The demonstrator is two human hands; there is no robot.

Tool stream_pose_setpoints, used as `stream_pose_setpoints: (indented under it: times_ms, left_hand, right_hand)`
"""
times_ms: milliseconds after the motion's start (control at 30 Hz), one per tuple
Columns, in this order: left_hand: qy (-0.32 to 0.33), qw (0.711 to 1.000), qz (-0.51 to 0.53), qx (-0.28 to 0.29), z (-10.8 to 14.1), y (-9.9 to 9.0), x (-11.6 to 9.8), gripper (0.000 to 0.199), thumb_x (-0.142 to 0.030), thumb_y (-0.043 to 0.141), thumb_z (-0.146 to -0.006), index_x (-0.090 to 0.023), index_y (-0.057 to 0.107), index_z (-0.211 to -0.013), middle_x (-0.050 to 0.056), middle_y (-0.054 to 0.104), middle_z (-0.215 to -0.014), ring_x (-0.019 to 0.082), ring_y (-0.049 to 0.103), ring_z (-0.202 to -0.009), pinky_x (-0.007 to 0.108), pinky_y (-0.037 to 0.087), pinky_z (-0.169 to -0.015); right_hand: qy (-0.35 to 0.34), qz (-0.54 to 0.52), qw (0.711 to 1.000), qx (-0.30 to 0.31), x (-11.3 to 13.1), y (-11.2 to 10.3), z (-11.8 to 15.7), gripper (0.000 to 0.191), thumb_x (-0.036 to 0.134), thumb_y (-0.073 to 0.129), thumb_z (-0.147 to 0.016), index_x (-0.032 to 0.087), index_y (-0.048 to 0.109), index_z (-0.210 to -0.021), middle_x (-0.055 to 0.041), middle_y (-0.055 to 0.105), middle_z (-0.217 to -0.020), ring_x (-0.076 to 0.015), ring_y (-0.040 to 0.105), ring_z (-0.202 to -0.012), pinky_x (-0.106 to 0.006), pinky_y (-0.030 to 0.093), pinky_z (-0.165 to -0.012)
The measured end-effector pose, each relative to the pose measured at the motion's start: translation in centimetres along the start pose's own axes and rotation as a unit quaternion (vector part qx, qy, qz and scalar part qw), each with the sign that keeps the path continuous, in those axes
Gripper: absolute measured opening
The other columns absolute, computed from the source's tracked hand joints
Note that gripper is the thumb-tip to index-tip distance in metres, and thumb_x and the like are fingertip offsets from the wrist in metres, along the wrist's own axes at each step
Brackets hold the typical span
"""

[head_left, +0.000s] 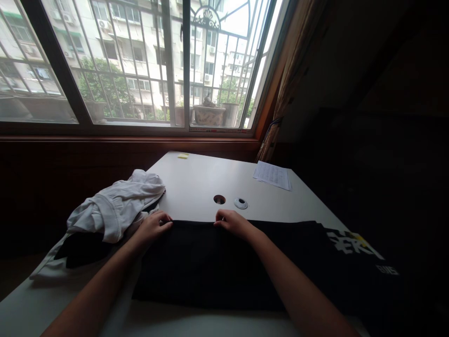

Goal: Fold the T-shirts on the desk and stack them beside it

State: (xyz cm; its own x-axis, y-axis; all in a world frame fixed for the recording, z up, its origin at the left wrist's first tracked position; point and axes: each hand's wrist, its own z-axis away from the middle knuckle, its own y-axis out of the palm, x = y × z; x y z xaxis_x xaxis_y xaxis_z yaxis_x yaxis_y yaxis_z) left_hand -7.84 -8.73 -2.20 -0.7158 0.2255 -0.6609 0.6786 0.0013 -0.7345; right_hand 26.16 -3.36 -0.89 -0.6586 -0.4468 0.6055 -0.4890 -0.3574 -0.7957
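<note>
A black garment (210,267) lies flat across the white table (196,182), with white lettering and a yellow patch at its right end. My left hand (154,227) pinches the garment's far edge near its left corner. Further right along the same edge, my right hand (233,222) has its fingers closed on the cloth. Beside my left hand rests a heap of white clothes (112,203), with a black piece (84,248) partly under it.
Behind my hands are a round hole (219,200) and a round cover (241,203). Papers (272,175) lie at the back right, a yellow note (183,156) at the back edge. A barred window and a curtain (287,79) stand beyond the table.
</note>
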Motion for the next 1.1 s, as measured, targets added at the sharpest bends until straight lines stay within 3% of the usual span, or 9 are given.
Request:
stream_pose_setpoints:
  times_ms: [167,367,533,667,800,967,1100]
  left_hand:
    - [-0.049,0.999,-0.005,-0.007,0.0,0.0,-0.1,0.036,-0.056,0.055,-0.082,-0.021,0.064,-0.08,0.006,0.068,-0.086,0.026,0.064,-0.084,0.035,0.049,-0.074]
    - [-0.014,0.995,-0.073,-0.063,-0.3,0.9,0.7,0.024,-0.046,0.053,-0.08,-0.022,0.057,-0.077,0.008,0.063,-0.086,0.027,0.061,-0.088,0.037,0.047,-0.076]
    - [0.003,0.992,-0.11,-0.061,-0.2,0.8,0.9,0.018,-0.04,0.05,-0.083,-0.023,0.053,-0.077,0.006,0.06,-0.087,0.024,0.061,-0.084,0.034,0.046,-0.075]
    - [-0.009,0.985,-0.168,-0.046,0.4,0.1,0.6,0.011,-0.033,0.052,-0.083,-0.023,0.05,-0.077,0.006,0.06,-0.089,0.023,0.061,-0.08,0.034,0.045,-0.075]
    - [-0.018,0.975,-0.218,-0.031,1.3,-0.7,-0.3,0.009,-0.029,0.051,-0.084,-0.022,0.055,-0.081,0.008,0.061,-0.093,0.026,0.062,-0.084,0.037,0.046,-0.079]
    - [0.041,0.975,-0.21,-0.056,1.5,-0.7,-2.1,0.026,-0.028,0.052,-0.085,-0.021,0.068,-0.105,0.011,0.062,-0.11,0.03,0.06,-0.098,0.043,0.046,-0.091]
    - [0.116,0.981,-0.153,0.04,0.4,0.5,-4.7,0.026,-0.03,0.054,-0.089,-0.026,0.072,-0.107,0.007,0.065,-0.112,0.028,0.059,-0.104,0.04,0.045,-0.097]
  right_hand:
    - [-0.016,0.027,0.999,-0.025,-0.4,0.6,-0.1,0.01,0.033,0.064,-0.091,0.024,0.064,-0.094,-0.0021,0.069,-0.099,-0.0184,0.062,-0.086,-0.031,0.047,-0.076]
    - [-0.023,0.039,0.998,-0.047,-0.9,0.4,0.2,0.017,0.038,0.066,-0.091,0.024,0.063,-0.102,-0.003,0.066,-0.103,-0.0183,0.061,-0.087,-0.033,0.048,-0.079]
    - [0.05,0.059,0.996,-0.035,-2.7,-1.9,2.2,0.035,0.05,0.071,-0.085,0.026,0.062,-0.108,-0.0032,0.067,-0.104,-0.0204,0.062,-0.087,-0.034,0.05,-0.075]
    - [0.137,0.087,0.986,-0.046,-6.2,-4.9,5.9,0.037,0.052,0.07,-0.082,0.026,0.065,-0.108,-0.0049,0.069,-0.107,-0.0239,0.065,-0.091,-0.036,0.051,-0.075]
    - [0.191,0.16,0.965,-0.087,-11.4,-8.4,11.0,0.03,0.054,0.067,-0.081,0.026,0.068,-0.092,-0.0057,0.072,-0.097,-0.0262,0.065,-0.089,-0.038,0.049,-0.077]
    - [0.243,0.251,0.925,-0.149,-17.5,-12.5,17.5,0.029,0.054,0.069,-0.072,0.027,0.071,-0.083,-0.0067,0.074,-0.095,-0.032,0.065,-0.097,-0.042,0.048,-0.081]
    - [0.225,0.192,0.929,-0.223,-19.3,-14.1,20.6,0.027,0.05,0.068,-0.069,0.027,0.072,-0.083,-0.0059,0.074,-0.101,-0.0311,0.065,-0.102,-0.042,0.049,-0.09]
